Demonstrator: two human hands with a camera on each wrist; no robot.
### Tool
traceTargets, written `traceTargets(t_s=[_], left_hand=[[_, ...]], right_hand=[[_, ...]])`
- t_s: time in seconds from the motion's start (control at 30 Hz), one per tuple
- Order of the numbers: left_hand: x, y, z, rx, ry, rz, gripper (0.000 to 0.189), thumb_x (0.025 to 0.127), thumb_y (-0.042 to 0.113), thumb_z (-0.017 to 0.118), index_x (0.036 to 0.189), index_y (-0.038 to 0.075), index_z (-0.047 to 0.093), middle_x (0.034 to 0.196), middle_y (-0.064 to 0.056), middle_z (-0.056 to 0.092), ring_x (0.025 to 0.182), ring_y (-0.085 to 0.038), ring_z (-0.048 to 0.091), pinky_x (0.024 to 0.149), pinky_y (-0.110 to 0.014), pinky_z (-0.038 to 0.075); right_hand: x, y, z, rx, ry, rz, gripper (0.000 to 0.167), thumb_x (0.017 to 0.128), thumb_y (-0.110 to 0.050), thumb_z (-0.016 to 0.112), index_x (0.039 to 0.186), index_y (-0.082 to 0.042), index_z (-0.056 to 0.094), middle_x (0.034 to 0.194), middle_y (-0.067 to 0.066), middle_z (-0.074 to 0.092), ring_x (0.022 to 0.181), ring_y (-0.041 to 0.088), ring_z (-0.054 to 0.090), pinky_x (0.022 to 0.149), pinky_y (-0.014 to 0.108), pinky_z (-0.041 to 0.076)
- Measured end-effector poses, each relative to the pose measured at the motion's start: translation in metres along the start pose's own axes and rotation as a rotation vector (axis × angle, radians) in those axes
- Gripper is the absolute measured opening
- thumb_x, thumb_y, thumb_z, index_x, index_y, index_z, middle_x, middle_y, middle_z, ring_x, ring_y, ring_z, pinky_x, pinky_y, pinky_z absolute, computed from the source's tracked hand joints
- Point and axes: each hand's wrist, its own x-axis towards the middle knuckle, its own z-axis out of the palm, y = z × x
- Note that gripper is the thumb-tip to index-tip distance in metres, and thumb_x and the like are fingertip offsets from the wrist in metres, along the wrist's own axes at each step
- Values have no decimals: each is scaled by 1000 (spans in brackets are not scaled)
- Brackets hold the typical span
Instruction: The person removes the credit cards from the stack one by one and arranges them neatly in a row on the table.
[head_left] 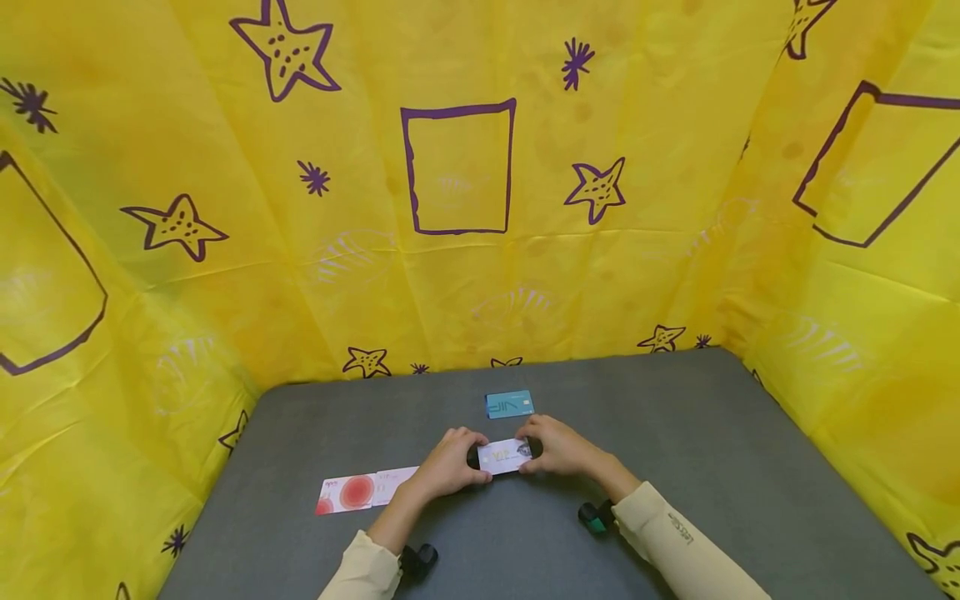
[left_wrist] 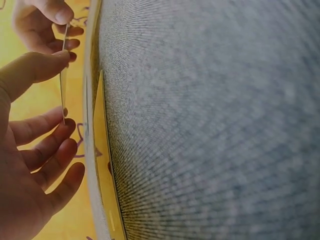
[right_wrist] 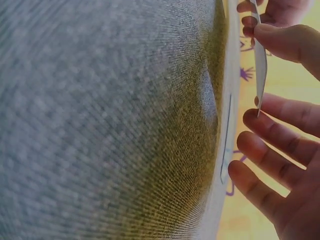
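A white card (head_left: 501, 457) with gold lettering and a dark picture at its right end is held between both hands above the table. My left hand (head_left: 452, 463) pinches its left end, thumb on the near edge and fingertips on the far edge. The right end is pinched the same way by my right hand (head_left: 558, 448). Both wrist views show the card (left_wrist: 63, 90) nearly edge-on, with the lower fingers (right_wrist: 260, 187) of the right hand spread loosely away from it. Just beyond the hands, a teal card (head_left: 510, 404) lies on the table.
Left of my left hand lie a white card with red circles (head_left: 345, 493) and a pale pink card (head_left: 393, 479), end to end; the forearm partly covers the latter. The grey table (head_left: 675, 467) is enclosed by yellow patterned curtains (head_left: 465, 292). Black devices (head_left: 596, 517) are strapped at both wrists.
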Motion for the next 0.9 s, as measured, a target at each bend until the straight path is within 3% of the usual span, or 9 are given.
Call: traceTargets(t_s=[0.4, 0.9], left_hand=[[0, 0, 1, 2, 1, -2, 50, 75, 33, 81, 116, 8, 66, 112, -8, 61, 104, -23, 50, 92, -43, 45], [-2, 3, 1, 58, -56, 36, 48, 72, 32, 83, 111, 9, 67, 109, -6, 62, 102, -21, 50, 91, -40, 45]], right_hand=[[-1, -1, 0, -36, 17, -3, 45, 74, -34, 84, 109, -10, 70, 100, -3, 57, 94, 14, 48, 80, 29, 43], [-5, -2, 4, -47, -53, 21, 44, 73, -34, 84, 107, -9, 70, 96, -3, 56, 88, 11, 49, 77, 27, 44]])
